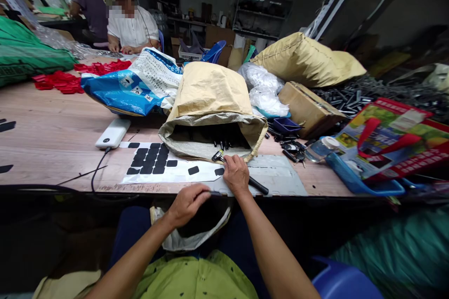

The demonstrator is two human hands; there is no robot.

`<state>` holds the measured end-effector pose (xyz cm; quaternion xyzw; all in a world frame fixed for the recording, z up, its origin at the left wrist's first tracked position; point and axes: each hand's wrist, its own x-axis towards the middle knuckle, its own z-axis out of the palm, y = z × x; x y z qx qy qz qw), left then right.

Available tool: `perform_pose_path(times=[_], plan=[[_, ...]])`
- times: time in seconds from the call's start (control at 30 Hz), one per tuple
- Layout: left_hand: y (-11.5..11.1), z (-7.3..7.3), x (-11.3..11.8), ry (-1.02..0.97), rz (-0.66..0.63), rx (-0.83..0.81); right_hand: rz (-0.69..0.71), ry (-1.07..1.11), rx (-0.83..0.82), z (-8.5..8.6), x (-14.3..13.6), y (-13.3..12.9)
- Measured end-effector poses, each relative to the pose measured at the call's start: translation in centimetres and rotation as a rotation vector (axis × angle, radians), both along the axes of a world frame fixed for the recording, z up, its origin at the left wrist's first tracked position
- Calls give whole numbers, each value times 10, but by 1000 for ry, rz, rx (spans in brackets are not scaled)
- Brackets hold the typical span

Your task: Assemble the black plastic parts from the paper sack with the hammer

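Note:
My right hand [236, 174] is closed round a small hammer near its metal head [218, 155]. The black handle [258, 186] sticks out beyond my palm, low over a grey plate [278, 175]. At the table's front edge my left hand [189, 203] pinches a slim dark piece [215, 194], blurred and partly hidden by the fingers. Beyond my hands a tan paper sack [213, 88] lies with its mouth towards me, and several small black pieces [221, 145] show inside. Left of it is a white sheet [175, 176] bearing black rounded patches [149, 159].
A white power bank [112, 133] with a cable lies left. Behind are a blue-white bag [133, 86] and red pieces [59, 82]. On the right stand a cardboard box [308, 107], bottle [321, 148] and red carrier bag [389, 140]. Another sack's mouth [189, 242] opens over my lap.

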<state>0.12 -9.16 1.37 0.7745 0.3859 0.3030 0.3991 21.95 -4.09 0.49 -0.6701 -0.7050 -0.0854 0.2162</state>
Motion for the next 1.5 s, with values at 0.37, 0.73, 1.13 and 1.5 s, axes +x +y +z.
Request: perform_pose_path(times=[0.37,0.73,1.13,1.5], plan=[[-28,-80,-20,914,61,-221,6,8,16,-3,1,1],[8,6,0,346,-273,-453,-9,-1,26,-4,0,0],[201,41,26,649,848,-272,6,24,13,-2,2,1],[107,24,7,513,457,300,4,19,-4,-2,2,1]])
